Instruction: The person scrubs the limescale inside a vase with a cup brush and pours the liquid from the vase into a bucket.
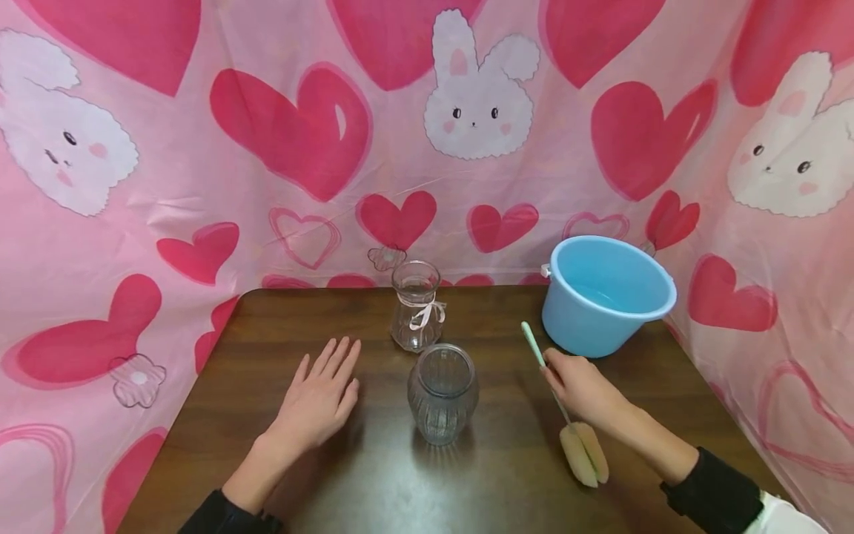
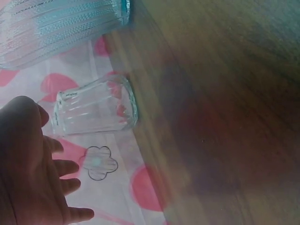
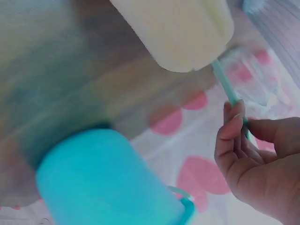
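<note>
We note the right hand [image 1: 582,386] gripping, apparently pinching, a sponge bottle brush [image 1: 565,415]; the left hand [image 1: 319,400] lies flat, fingers straight, on the desk [image 1: 280,326] beside a ribbed glass vase [image 1: 442,393].

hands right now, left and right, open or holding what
Left hand: open, flat on the table, holding nothing.
Right hand: gripping the sponge brush by its green handle.

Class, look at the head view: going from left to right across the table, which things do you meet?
Left hand → ribbed glass vase → right hand holding the bottle brush → blue bucket.
</note>
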The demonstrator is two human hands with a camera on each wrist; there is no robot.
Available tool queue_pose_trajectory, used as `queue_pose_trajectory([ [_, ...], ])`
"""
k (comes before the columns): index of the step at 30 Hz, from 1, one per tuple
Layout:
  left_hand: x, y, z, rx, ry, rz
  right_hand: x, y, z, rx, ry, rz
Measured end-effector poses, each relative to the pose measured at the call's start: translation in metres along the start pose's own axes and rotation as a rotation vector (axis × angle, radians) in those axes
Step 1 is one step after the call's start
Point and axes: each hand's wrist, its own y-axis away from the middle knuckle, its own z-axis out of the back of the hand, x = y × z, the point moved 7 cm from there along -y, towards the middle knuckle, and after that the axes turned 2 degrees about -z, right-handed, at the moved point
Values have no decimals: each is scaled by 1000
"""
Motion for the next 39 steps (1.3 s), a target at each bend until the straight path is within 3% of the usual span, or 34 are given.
queue_pose_trajectory([
  [14,0,-3,3,-34,35,-17,92,-35,111,-424,-190,247],
  [21,-3,-5,3,-3,33,-19,142,-42,144,-519,-323,365],
  [25,-5,-4,3,4,45,-20,163,-42,145,-506,-421,393],
  [30,-5,-4,4,8,56,-19,175,-45,127,-411,-529,393],
  [39,-2,-1,0,-21,73,-32,164,-52,70,-235,-360,328],
])
